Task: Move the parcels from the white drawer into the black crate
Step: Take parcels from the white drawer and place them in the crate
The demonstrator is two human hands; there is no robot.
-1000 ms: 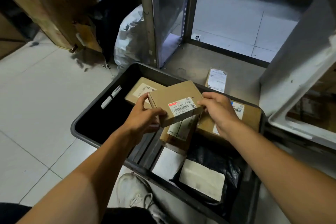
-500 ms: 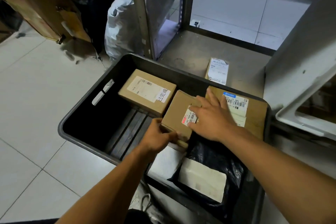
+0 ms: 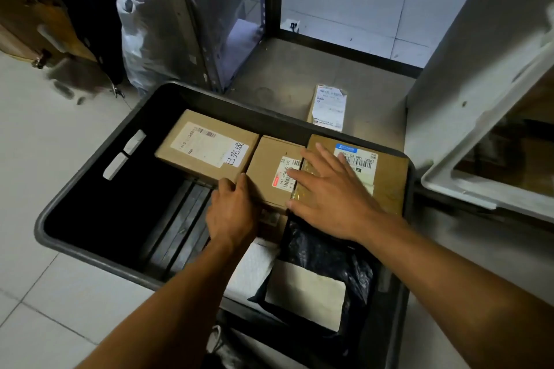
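The left hand (image 3: 232,213) curls against the near-left corner of the small box (image 3: 274,169), fingers bent on its edge, thumb up its side, a loose hold rather than a clench; the right hand (image 3: 332,195) lies flat and spread, palm down, fingertips on the small box's label, palm over the right box (image 3: 389,177), grasping nothing; the small box sits in the black crate (image 3: 90,165) between the left box (image 3: 207,147) and the right box, touching both; a black bag (image 3: 326,257) lies nearer in the crate; the white drawer (image 3: 479,99) stands to the right.
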